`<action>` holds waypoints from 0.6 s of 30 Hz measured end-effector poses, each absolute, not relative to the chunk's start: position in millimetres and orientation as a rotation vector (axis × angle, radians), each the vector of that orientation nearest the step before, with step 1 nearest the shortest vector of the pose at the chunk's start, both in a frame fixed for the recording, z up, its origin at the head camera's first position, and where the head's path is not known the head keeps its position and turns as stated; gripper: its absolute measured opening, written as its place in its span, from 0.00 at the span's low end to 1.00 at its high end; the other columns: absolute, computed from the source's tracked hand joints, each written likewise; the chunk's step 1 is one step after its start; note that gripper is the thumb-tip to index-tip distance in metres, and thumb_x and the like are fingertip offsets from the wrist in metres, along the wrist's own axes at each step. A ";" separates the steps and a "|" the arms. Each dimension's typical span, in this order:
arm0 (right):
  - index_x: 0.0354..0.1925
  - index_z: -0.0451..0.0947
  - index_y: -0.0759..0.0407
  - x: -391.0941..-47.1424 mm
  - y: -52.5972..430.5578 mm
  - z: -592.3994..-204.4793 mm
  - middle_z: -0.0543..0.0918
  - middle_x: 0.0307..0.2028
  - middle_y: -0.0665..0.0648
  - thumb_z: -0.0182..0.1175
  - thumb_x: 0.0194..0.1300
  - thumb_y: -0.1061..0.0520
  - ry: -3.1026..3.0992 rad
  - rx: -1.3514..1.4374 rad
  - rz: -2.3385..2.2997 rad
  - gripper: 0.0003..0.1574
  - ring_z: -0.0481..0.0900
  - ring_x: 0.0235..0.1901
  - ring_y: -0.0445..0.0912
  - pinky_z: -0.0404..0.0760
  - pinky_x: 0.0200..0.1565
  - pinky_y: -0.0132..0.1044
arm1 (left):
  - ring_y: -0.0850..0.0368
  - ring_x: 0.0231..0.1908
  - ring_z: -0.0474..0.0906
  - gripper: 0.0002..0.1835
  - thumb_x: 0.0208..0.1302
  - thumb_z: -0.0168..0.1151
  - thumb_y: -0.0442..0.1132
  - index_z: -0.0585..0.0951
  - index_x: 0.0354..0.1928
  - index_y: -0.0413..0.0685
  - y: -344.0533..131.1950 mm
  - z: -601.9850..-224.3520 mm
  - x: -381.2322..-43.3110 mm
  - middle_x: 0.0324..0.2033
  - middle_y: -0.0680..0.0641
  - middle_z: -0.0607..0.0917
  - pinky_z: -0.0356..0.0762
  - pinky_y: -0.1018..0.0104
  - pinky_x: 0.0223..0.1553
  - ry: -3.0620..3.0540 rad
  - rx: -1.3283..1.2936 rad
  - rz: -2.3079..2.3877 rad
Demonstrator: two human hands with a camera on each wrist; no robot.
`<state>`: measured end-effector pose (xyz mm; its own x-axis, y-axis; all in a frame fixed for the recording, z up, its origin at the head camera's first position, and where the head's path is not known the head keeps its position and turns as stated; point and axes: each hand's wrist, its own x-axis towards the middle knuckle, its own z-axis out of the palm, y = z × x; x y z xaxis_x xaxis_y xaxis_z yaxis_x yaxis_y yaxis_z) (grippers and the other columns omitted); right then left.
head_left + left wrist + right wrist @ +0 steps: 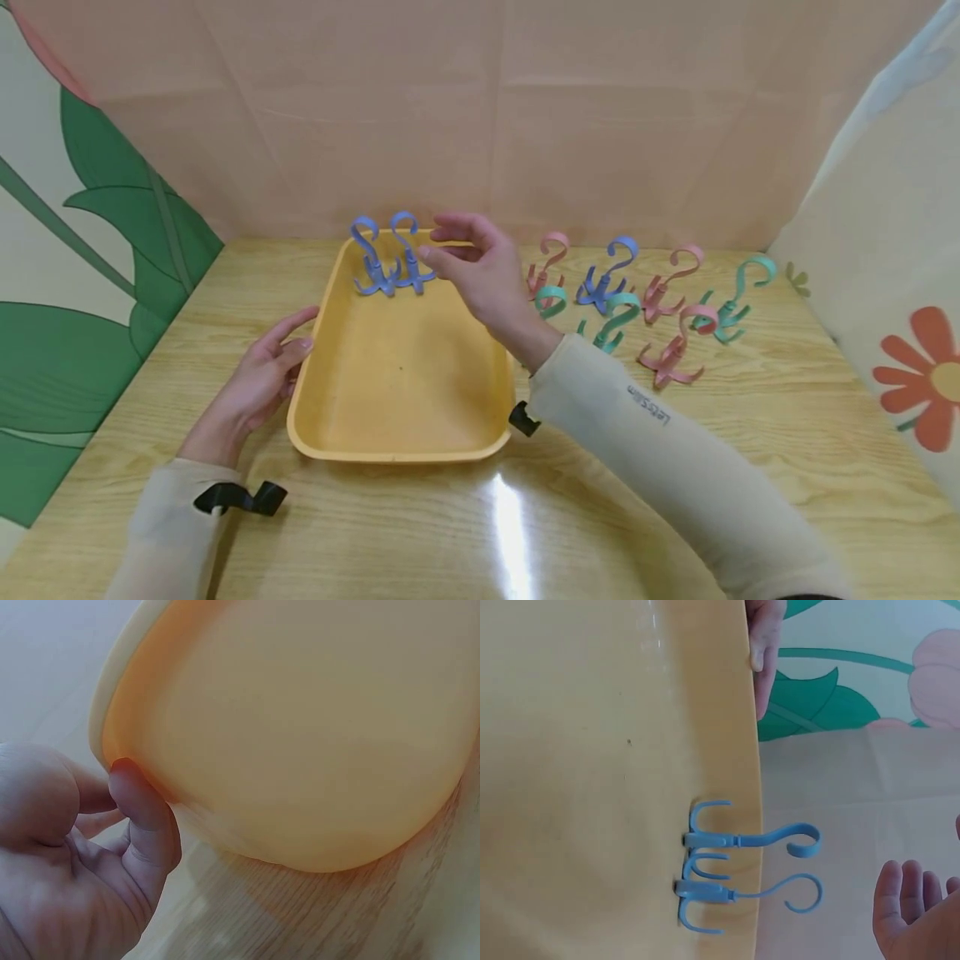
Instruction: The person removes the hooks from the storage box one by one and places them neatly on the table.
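Note:
Two blue hook hangers with curled tops and several prongs stand in the yellow tray [397,457], at its far left: the left hanger [377,275] and its neighbour [412,271]. My right hand [480,271] hovers above the tray's far part, just right of these hangers. In the right wrist view a gap separates its spread fingers [911,889] from them, and nothing is held. My left hand [262,371] rests against the outside of the tray's left wall, its fingers [146,814] touching the wall. Part of that hand is hidden under the rim.
To the tray's right, a loose group of hangers stands on the wooden table [360,533]: a blue one [597,290], several pink ones [670,362] and several green ones [727,317]. My right forearm partly covers the nearer green ones. A pink cloth backdrop [487,125] rises behind.

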<state>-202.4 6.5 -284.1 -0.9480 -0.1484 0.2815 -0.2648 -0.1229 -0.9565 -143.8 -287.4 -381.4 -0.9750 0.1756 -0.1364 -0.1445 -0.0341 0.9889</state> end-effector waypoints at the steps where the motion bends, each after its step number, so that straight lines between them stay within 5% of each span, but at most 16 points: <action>1: 0.56 0.79 0.63 -204.0 3.7 -285.2 0.83 0.47 0.59 0.71 0.62 0.65 -2.023 0.472 2.253 0.24 0.84 0.44 0.51 0.84 0.45 0.41 | 0.58 0.35 0.84 0.30 0.80 0.48 0.42 0.55 0.79 0.53 -287.6 -381.6 -143.7 0.46 0.47 0.85 0.80 0.69 0.28 2.012 0.036 2.114; 18: 0.54 0.81 0.61 -240.6 -23.8 -322.0 0.82 0.44 0.58 0.73 0.61 0.61 -2.057 0.287 2.238 0.23 0.83 0.41 0.50 0.85 0.39 0.37 | 0.62 0.30 0.80 0.30 0.81 0.48 0.42 0.56 0.79 0.54 -288.7 -384.5 -145.3 0.45 0.46 0.83 0.72 0.74 0.23 2.027 -0.004 2.110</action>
<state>-240.6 -23.8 -322.0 -0.9785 -0.0616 0.1969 -0.1910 -0.0903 -0.9774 -145.3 -288.7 -384.5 -0.9768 0.1523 -0.1505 -0.1564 -0.0277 0.9873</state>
